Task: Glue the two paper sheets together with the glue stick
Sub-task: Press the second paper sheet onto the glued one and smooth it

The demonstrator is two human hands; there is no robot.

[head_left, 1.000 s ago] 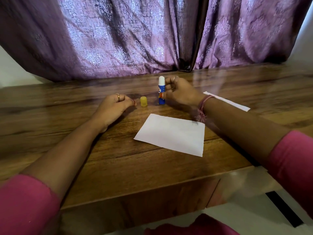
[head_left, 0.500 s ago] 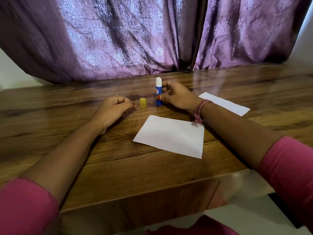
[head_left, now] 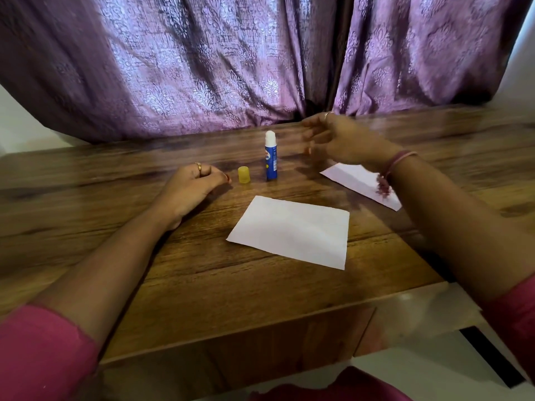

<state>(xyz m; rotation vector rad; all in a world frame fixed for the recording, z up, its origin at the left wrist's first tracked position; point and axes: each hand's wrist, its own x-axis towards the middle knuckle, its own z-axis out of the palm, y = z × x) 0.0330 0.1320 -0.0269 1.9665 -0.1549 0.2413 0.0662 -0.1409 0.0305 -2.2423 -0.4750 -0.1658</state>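
A blue glue stick (head_left: 271, 157) stands upright on the wooden table (head_left: 202, 279), uncapped, white glue showing at its top. Its yellow cap (head_left: 243, 175) stands just to its left. One white paper sheet (head_left: 292, 231) lies flat in the middle. A second sheet (head_left: 359, 180) lies to the right, partly under my right wrist. My right hand (head_left: 338, 140) hovers blurred to the right of the glue stick, fingers loosely spread, holding nothing. My left hand (head_left: 194, 189) rests on the table left of the cap, fingers curled, holding nothing.
Purple patterned curtains (head_left: 202, 68) hang right behind the table's far edge. The table's front edge runs across the lower part of the view, with a pale floor below at the right.
My right hand has let go of the glue stick and lifted away to the right. The glue stick now stands alone. My left hand has stayed put.
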